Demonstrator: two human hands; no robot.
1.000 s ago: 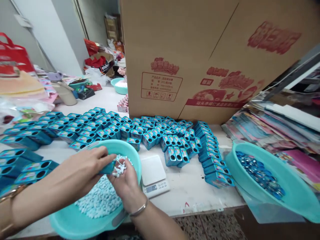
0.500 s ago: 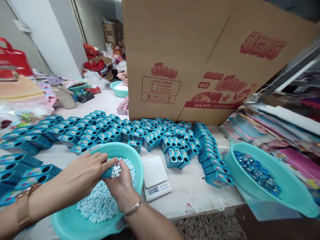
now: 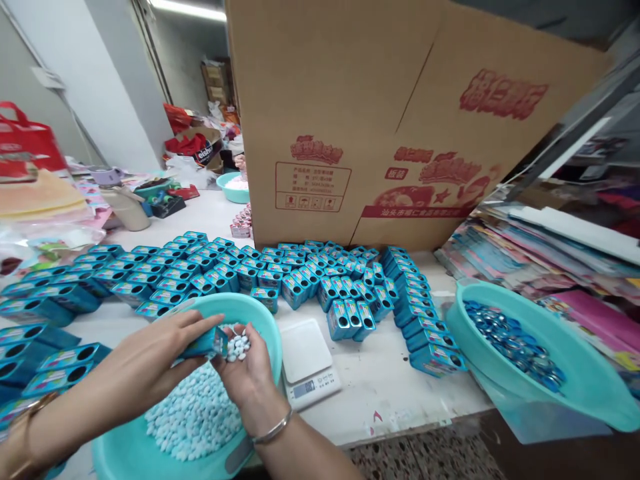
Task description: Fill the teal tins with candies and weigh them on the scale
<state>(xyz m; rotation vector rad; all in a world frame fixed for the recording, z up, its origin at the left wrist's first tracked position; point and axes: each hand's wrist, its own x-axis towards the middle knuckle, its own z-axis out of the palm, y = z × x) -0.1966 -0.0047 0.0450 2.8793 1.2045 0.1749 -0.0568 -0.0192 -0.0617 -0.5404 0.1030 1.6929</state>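
Note:
Over a turquoise basin (image 3: 115, 448) of pale blue candies (image 3: 193, 417), my left hand (image 3: 163, 340) is closed around a small blue tin (image 3: 207, 343). The tin is tipped sideways, its end towards my right palm. Below that end my right hand (image 3: 250, 383) is cupped, palm up, with several loose candies (image 3: 238, 347) lying in it. The fingers of my right hand are partly curled. A white digital scale (image 3: 307, 357) stands just right of the basin. More blue tins (image 3: 350, 317) with round dark openings stand in rows behind it.
A large cardboard box (image 3: 320, 100) rises behind the tins. At the right, a turquoise basin (image 3: 595, 380) of shiny blue pieces overhangs the table edge. Stacked printed sheets (image 3: 540, 247) lie beyond it. Another person's hand (image 3: 241, 162) shows at the back by a smaller basin (image 3: 235, 194).
My left hand has drawn slightly back left, and more of the tin shows. The candies in my right palm are more exposed. The view has shifted slightly.

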